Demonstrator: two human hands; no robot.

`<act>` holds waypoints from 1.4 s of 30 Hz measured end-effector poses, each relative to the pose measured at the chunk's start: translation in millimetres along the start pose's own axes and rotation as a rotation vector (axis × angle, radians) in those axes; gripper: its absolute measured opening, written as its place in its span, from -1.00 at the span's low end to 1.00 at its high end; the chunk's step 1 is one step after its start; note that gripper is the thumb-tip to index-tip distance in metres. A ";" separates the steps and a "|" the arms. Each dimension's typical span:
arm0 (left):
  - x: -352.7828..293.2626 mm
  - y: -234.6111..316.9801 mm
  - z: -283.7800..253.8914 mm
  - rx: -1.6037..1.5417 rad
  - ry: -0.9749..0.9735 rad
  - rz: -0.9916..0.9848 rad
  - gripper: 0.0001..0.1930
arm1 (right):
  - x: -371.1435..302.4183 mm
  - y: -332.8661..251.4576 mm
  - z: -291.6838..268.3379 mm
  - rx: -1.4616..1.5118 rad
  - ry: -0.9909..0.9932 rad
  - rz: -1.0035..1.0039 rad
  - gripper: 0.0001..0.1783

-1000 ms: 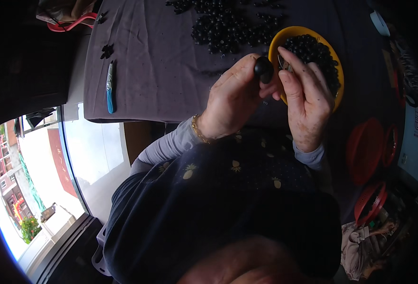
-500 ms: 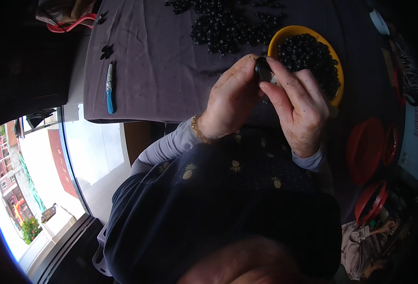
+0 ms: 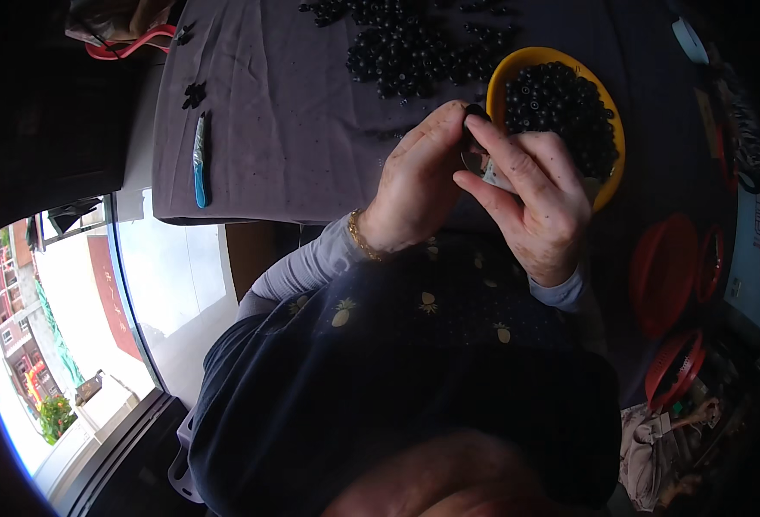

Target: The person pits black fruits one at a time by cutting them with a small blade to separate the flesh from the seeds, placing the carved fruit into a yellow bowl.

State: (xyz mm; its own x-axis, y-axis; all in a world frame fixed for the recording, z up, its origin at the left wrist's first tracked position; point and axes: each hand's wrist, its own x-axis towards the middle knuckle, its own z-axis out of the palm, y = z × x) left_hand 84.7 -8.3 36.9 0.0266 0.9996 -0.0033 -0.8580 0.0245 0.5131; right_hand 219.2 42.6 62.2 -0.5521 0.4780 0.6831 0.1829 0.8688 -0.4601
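My left hand (image 3: pixel 414 181) is closed, its thumb and forefinger pinching a small, smooth black piece (image 3: pixel 476 111). My right hand (image 3: pixel 548 202) is bent beside it, the forefinger reaching to the black piece and the thumb held lower. Within the curled right fingers lies a small pale tool (image 3: pixel 495 175) with a shiny, thin metal edge; its exact kind is hidden. Just beyond the right hand stands a yellow bowl (image 3: pixel 618 159) full of round black pieces (image 3: pixel 561 99). Farther back on the cloth is a loose heap of similar black pieces (image 3: pixel 401 56).
A slim blue patterned tool (image 3: pixel 200 164) lies at the left of the dark tablecloth (image 3: pixel 268 155), with a few black bits (image 3: pixel 194 95) beyond it. Red plastic baskets (image 3: pixel 662 276) stand low on the right. Bright window light enters at left.
My right forefinger has moved down and left over the black piece, covering more of it. The right thumb has shifted left, and the pale tool shows more. The left hand is nearly still.
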 end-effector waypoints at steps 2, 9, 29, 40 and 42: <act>1.2 -1.0 0.9 0.043 0.033 -0.009 -0.78 | 1.7 -0.5 -2.1 -0.037 -0.024 0.019 -0.43; -5.0 -3.2 5.7 0.110 0.101 -0.002 -0.77 | 6.3 -7.8 -6.5 -0.107 -0.043 0.128 -0.50; 2.4 -1.7 12.5 0.065 0.031 -0.061 -0.69 | 1.2 0.2 -18.1 0.082 -0.006 0.303 -0.61; -2.4 0.8 11.6 0.169 0.070 -0.048 -0.68 | 6.0 -8.0 -22.4 -0.132 -0.121 0.147 -0.62; -2.0 0.7 10.4 0.180 0.072 -0.039 -0.68 | 5.8 -8.3 -22.1 -0.142 -0.139 0.150 -0.62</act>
State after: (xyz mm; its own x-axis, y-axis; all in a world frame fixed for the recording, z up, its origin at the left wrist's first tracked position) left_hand 89.4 -10.4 46.1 0.0154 0.9963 -0.0842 -0.7514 0.0671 0.6565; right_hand 232.4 41.0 82.5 -0.6151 0.5892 0.5238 0.3782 0.8035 -0.4597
